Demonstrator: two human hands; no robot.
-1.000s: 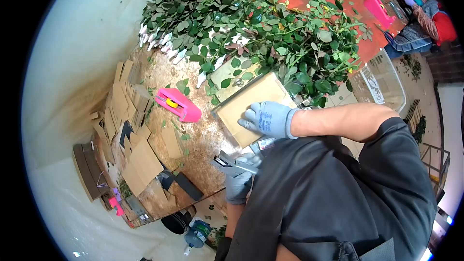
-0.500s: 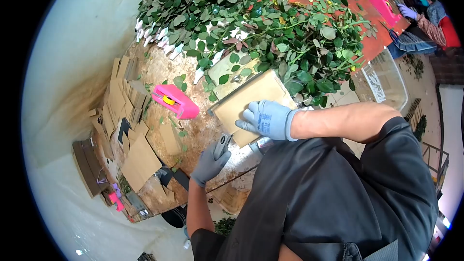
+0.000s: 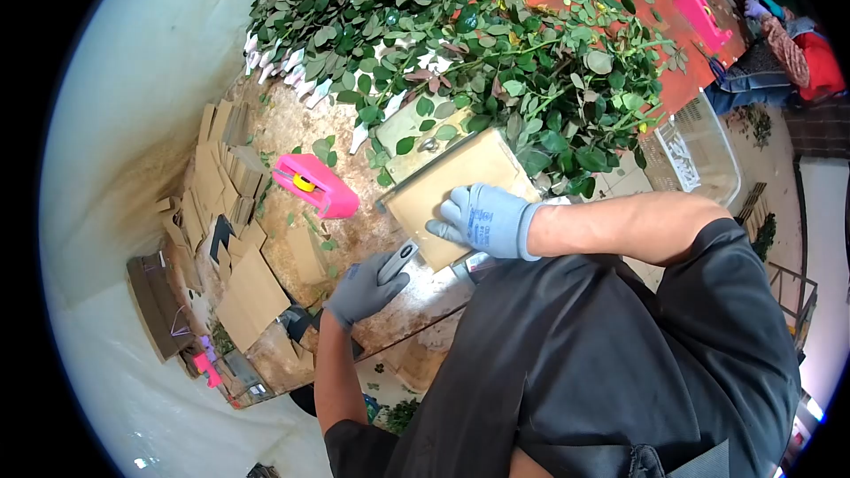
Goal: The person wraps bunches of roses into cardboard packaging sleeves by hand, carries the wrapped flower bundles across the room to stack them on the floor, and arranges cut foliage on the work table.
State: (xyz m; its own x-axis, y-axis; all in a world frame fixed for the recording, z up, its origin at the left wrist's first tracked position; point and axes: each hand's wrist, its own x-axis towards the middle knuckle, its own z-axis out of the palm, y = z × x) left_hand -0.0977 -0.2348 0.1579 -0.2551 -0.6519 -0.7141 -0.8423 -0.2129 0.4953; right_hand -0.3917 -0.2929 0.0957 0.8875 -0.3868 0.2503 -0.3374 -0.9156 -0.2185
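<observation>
My left hand (image 3: 363,289), in a grey glove, is closed round a grey stapler (image 3: 398,262). The stapler's front end is at the near left edge of a brown cardboard piece (image 3: 416,212). That cardboard lies in a metal-edged frame (image 3: 443,164) on the worktable. Gloved in light blue-grey, my right hand (image 3: 487,219) presses flat on the cardboard with its fingers somewhat spread. Beyond the frame lies a large heap of leafy stems (image 3: 549,80). A pink tape dispenser (image 3: 317,186) with a yellow core stands left of the frame.
Cardboard sheets (image 3: 252,296) are piled at the left of the table (image 3: 354,177). White-wrapped stem ends (image 3: 301,84) stick out from the heap. A white plastic crate (image 3: 722,155) stands at the right. A co-worker (image 3: 792,57) and another pink dispenser (image 3: 702,19) are at the upper right.
My left hand has moved up and left from beside the apron, bringing the stapler to the cardboard's edge. My right hand has stayed on the cardboard. The co-worker's arm has shifted slightly.
</observation>
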